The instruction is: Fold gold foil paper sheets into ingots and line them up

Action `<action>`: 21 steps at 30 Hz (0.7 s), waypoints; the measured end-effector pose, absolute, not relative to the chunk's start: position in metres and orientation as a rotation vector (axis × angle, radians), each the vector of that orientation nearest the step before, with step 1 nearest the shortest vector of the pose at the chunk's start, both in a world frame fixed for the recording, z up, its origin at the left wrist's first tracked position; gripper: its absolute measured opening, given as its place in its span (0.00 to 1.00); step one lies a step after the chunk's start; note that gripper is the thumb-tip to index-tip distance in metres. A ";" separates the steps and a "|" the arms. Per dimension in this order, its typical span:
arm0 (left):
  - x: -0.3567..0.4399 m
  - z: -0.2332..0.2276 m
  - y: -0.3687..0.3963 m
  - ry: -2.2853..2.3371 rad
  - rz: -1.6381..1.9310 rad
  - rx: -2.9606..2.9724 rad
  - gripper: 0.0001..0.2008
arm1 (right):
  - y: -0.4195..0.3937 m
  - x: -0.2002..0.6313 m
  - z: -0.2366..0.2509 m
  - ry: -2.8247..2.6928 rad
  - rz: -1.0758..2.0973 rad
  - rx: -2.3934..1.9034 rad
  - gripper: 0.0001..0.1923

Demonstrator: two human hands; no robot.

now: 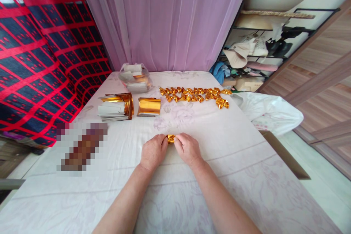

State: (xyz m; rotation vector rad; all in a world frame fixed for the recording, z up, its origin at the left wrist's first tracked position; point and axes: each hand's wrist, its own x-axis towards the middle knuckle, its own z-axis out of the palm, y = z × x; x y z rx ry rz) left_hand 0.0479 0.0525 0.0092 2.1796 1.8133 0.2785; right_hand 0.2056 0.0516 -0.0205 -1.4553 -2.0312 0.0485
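Observation:
Between my two hands, just above the tablecloth, is a small folded piece of gold foil paper (171, 139). My left hand (155, 150) grips its left end, fingers curled in. On the right end, my right hand (188, 148) pinches with thumb and fingers. Much of the piece is hidden by the fingers. Farther back, folded gold foil pieces (189, 95) lie in uneven rows. To the left of them sits a small stack of gold foil sheets (148, 106), beside a larger curled stack of sheets (115, 108) with pale backs showing.
A clear plastic bag (135, 78) with more sheets stands at the table's back left. A blurred-out object (83, 148) lies at the left. White plastic bag (270, 113) and shelves (255, 56) are beyond the right edge; a purple curtain (164, 18) hangs behind.

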 end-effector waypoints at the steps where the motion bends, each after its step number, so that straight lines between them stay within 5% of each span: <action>1: 0.048 0.009 0.052 1.812 0.279 2.181 0.13 | 0.052 0.206 -0.020 -2.030 0.047 -1.451 0.15; 21: 0.047 0.011 0.051 1.813 0.325 2.172 0.14 | 0.051 0.208 -0.020 -1.992 0.126 -1.502 0.13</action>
